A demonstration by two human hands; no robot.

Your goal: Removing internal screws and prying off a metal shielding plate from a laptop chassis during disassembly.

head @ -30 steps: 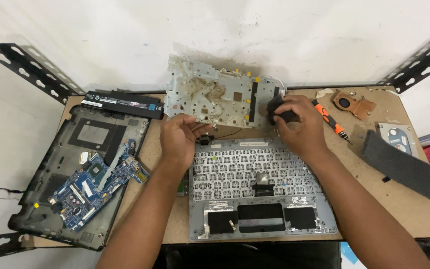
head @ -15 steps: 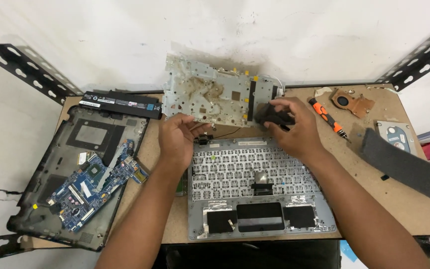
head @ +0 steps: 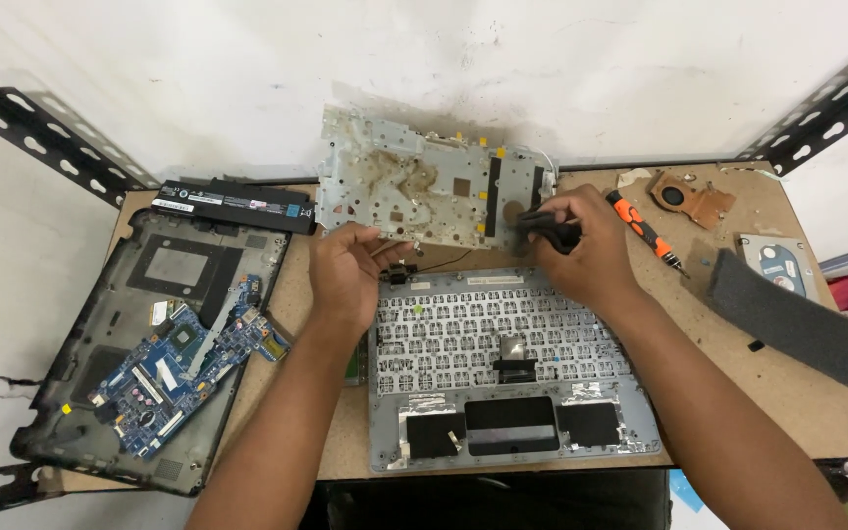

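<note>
A stained silver metal backing plate stands tilted at the table's far edge, behind an upside-down laptop keyboard deck. My left hand grips the plate's lower left edge. My right hand is closed on a small black part and presses it against the plate's lower right area. A thin black cable with a small connector runs between my hands, just above the deck.
A black laptop bottom case with a blue circuit board lies at left, a long black battery behind it. At right are an orange screwdriver, a copper fan part, a grey foam pad and a drive.
My right hand with the black part has slid left along the plate's lower edge. My left hand has shifted slightly up onto the plate.
</note>
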